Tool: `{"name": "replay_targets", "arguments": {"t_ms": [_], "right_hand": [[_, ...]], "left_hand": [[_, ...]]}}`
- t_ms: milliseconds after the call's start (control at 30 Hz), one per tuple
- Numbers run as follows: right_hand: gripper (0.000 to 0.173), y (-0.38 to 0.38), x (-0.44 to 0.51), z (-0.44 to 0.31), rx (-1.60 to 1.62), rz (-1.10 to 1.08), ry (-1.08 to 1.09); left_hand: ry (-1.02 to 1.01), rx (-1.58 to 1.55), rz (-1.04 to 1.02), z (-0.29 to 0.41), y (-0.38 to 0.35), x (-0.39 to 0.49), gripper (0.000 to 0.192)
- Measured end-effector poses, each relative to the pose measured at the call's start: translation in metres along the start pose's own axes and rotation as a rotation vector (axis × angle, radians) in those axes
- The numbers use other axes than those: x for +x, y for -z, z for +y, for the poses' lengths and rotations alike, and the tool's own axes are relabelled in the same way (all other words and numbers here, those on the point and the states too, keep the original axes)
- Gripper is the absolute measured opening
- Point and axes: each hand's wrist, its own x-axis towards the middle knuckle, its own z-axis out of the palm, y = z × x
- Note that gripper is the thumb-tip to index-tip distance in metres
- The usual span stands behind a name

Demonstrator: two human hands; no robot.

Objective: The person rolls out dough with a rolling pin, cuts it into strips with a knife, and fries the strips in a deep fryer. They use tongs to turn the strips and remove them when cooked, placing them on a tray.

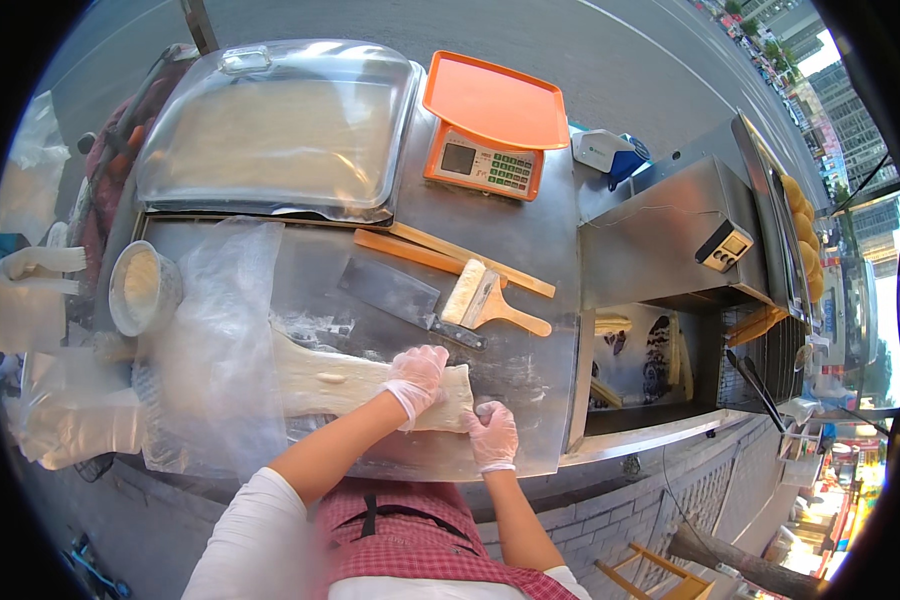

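Observation:
A long flat strip of pale dough (337, 381) lies on the floured metal worktop (525, 375) before me. My left hand (418, 382), in a clear plastic glove, reaches across the strip with fingers curled at its far edge near the right end. In a matching glove, my right hand (493, 435) pinches the near corner of that end. Clear plastic sheeting (221, 360) covers the dough's left part. Just beyond the hands lie a cleaver (390, 289) and a wide wooden-handled brush (495, 304), whose head rests near the cleaver's handle.
Two wooden sticks (480, 259) lie behind the brush. Farther back stand a lidded tray (277, 135) and an orange scale (487, 161). A bowl of flour (144, 289) sits at left. To the right is a fryer (637, 360) with dough sticks, tongs (754, 390) and a timer (725, 246).

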Motion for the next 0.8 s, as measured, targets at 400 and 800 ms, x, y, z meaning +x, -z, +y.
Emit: {"name": "replay_targets", "arguments": {"t_ms": [400,800], "right_hand": [[0.045,-0.05,0.005,-0.055,1.396,0.14,-0.096],[0.024,0.185,0.094,0.126,0.877,0.486,-0.198]], "left_hand": [[-0.089,-0.866,-0.411,-0.017,-0.02,0.014,0.022],[0.208,0.302,0.359,-0.12,-0.005,-0.129,0.081]]}}
